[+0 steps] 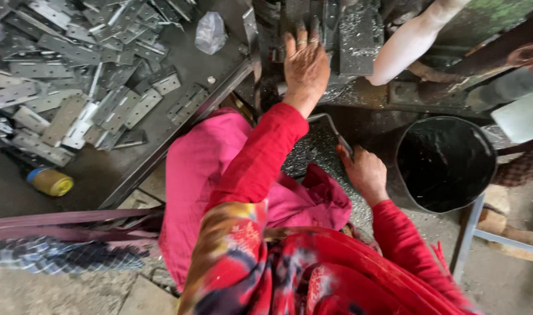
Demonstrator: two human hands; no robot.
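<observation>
Right hand grip: the right hand point(365, 172) is closed around the lower end of a thin bent metal handle point(331, 125), fingers wrapped over it.
Left hand grip: the left hand point(305, 65) lies flat, fingers spread, palm down on the grey machine bed point(359, 41); whether anything is under the palm cannot be told.
Metal handle: a slim grey bar, bent at an angle, running from the right hand up and left toward the left wrist, just below the machine bed.
Machine bed: dull steel, dusted with bright metal chips, at the top centre of the view.
Sleeves: both arms wear red sleeves; pink cloth point(211, 175) covers the lap between them.
Chips: silvery filings point(310, 154) lie scattered beneath the handle, between the two arms.
Bucket: a black bucket point(445, 163) stands just right of the right hand, its inside dark.
Another person: a bare forearm point(409, 41) reaches in from the upper right, close to the machine bed.
Hinge plates: a heap of grey drilled hinge plates point(74, 76) fills a tray point(179, 134) at upper left, well apart from the hands.
Small items: a yellow jar point(50, 182) lies below the tray; a clear plastic bag point(210, 32) sits on it.
</observation>
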